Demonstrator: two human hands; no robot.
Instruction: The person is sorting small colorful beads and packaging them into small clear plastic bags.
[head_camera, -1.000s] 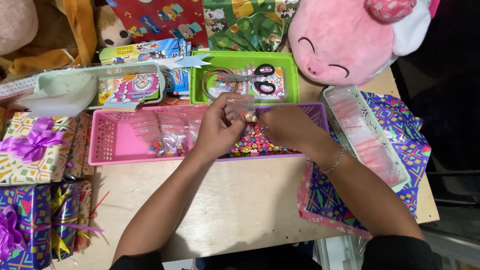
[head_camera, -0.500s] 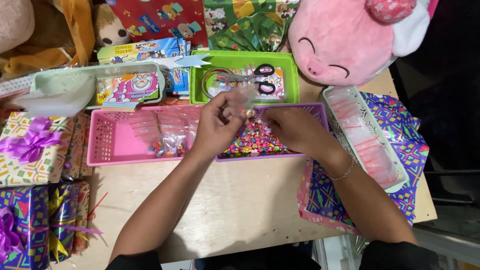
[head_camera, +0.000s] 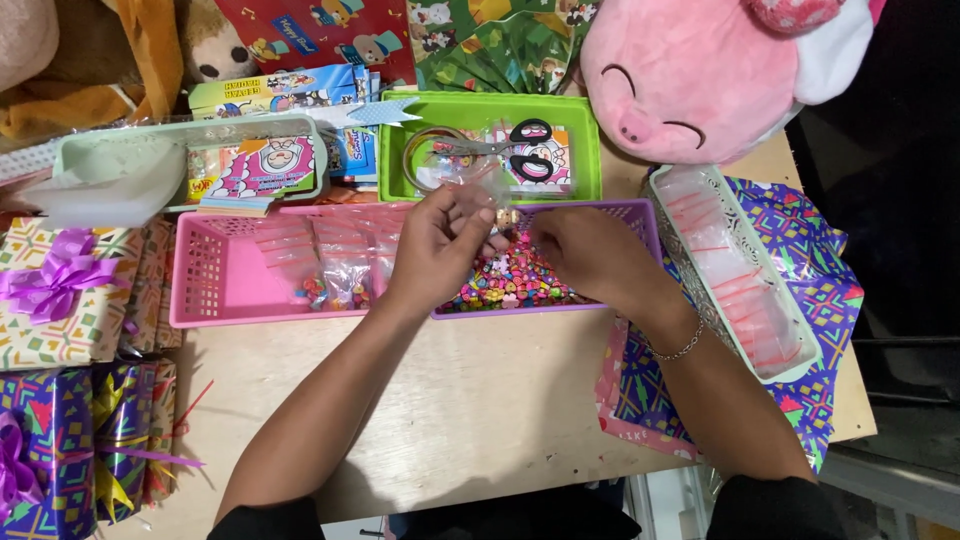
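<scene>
From the head camera, looking down on a wooden table (head_camera: 470, 400): the left hand (head_camera: 435, 250) is closed on a small clear plastic bag (head_camera: 478, 190), pinching it between thumb and fingers above the purple basket (head_camera: 640, 212). The right hand (head_camera: 585, 255) is curled just beside it, fingertips meeting the left hand's at a small pale bead (head_camera: 505, 216) near the mouth of the bag; whether the right fingers grip that bead or only touch it I cannot tell. Both hands hover over a heap of colourful beads (head_camera: 510, 285) lying in the purple basket, near the middle of the table.

Touching the purple basket on its left is a pink basket (head_camera: 215, 270) with filled little bags (head_camera: 335, 265). Behind them, toward the far edge, a green tray (head_camera: 585, 150) holds black-handled scissors (head_camera: 525, 150). At the right edge a white tray (head_camera: 690, 250) of empty clear bags rests on patterned wrapping paper (head_camera: 800, 300). Wrapped gift boxes (head_camera: 60, 310) stand along the left edge, and a pink plush toy (head_camera: 690, 70) sits at the far right corner.
</scene>
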